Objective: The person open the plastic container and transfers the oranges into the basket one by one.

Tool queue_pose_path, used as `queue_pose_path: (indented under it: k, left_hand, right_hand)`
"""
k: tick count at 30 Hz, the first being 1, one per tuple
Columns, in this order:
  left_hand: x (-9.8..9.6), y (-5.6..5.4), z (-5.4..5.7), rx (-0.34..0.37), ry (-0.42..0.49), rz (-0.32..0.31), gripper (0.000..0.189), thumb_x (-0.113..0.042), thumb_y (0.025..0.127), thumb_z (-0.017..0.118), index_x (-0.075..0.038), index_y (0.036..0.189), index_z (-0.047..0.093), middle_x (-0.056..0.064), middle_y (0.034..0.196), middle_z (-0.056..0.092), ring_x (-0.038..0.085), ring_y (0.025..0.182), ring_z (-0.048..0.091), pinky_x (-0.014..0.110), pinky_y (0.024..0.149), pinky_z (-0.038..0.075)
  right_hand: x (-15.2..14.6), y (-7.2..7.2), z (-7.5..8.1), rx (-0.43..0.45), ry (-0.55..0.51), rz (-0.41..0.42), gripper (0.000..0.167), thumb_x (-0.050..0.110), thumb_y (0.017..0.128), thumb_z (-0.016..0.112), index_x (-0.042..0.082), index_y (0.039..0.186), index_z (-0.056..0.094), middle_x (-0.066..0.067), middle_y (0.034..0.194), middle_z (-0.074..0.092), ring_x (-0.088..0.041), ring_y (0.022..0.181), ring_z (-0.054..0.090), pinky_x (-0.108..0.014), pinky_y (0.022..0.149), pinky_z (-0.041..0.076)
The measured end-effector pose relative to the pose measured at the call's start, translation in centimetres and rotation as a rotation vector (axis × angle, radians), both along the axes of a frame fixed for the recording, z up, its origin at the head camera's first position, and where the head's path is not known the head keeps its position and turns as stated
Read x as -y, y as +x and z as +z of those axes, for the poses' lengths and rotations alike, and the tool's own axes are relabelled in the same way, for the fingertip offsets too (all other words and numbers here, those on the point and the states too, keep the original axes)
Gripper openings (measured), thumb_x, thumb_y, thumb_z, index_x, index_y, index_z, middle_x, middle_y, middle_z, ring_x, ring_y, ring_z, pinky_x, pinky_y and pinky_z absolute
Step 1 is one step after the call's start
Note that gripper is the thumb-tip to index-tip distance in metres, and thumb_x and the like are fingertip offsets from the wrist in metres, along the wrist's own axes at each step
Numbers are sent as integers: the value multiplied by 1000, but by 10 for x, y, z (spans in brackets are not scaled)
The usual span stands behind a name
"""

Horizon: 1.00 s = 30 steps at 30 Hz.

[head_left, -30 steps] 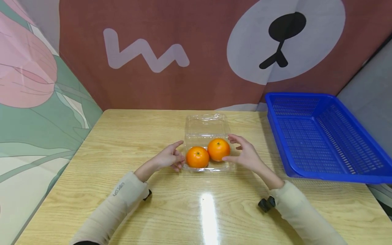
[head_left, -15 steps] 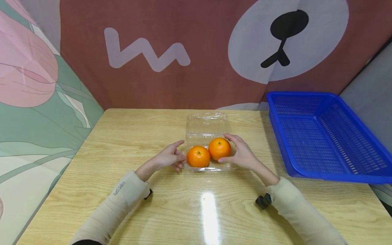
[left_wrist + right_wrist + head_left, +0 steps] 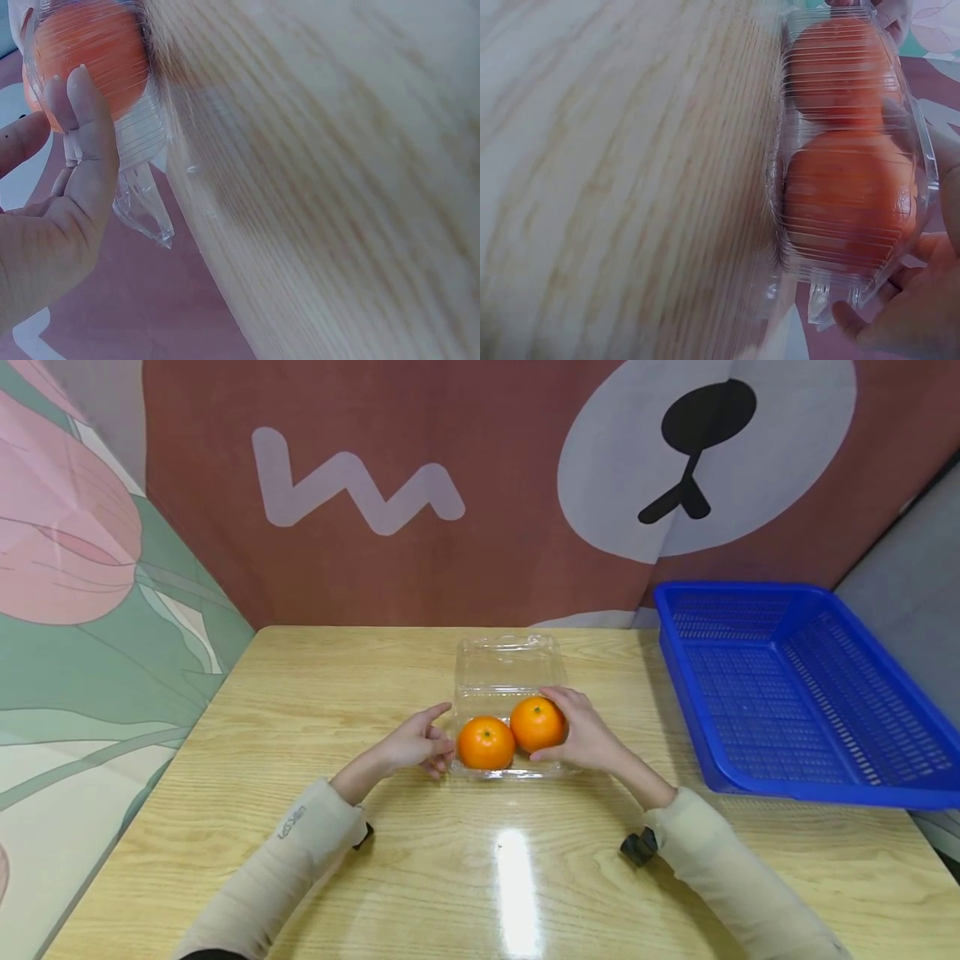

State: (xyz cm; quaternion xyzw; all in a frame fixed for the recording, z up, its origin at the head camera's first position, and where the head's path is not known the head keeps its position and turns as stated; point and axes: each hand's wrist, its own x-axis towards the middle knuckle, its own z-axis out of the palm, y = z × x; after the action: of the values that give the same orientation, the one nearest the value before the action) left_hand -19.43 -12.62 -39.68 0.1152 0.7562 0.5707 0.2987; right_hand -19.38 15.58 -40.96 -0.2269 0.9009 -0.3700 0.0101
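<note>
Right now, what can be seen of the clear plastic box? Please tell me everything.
The clear plastic box lies open on the wooden table, its lid folded back. Its visible sides look ribbed and shiny. Two oranges sit inside. The left hand seems to touch its left side; the right hand reaches over its right side.

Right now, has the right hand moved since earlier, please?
Yes, in the head view the right hand has shifted left, away from the blue plastic basket.
</note>
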Motion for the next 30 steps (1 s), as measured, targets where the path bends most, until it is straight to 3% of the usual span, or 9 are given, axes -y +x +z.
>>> queue_pose_path:
  k: [6, 16, 30]
  left_hand:
    - [0, 0, -1, -8, 5, -5, 70, 2, 92, 47, -1, 145, 2, 7, 71, 59, 15, 56, 53, 33, 57, 53]
    - [0, 0, -3, -7, 11, -2, 70, 2, 92, 47, -1, 145, 2, 7, 71, 60, 14, 56, 53, 30, 56, 52]
    - [0, 0, -3, -11, -4, 7, 69, 2, 92, 47, -1, 145, 3, 7, 71, 59, 15, 56, 53, 31, 57, 52]
  right_hand:
    - [2, -1, -1, -32, 43, 12, 98, 25, 56, 87, 1, 136, 36, -24, 137, 31, -40, 124, 28, -59, 97, 26]
    - [2, -2, -4, -40, 7, 0, 86, 10, 60, 84, -1, 132, 40, -22, 135, 35, -37, 122, 29, -58, 98, 25]
    - [2, -3, -9, -44, -67, -37, 79, 14, 59, 85, 1, 126, 45, -16, 127, 40, -32, 116, 36, -53, 96, 30]
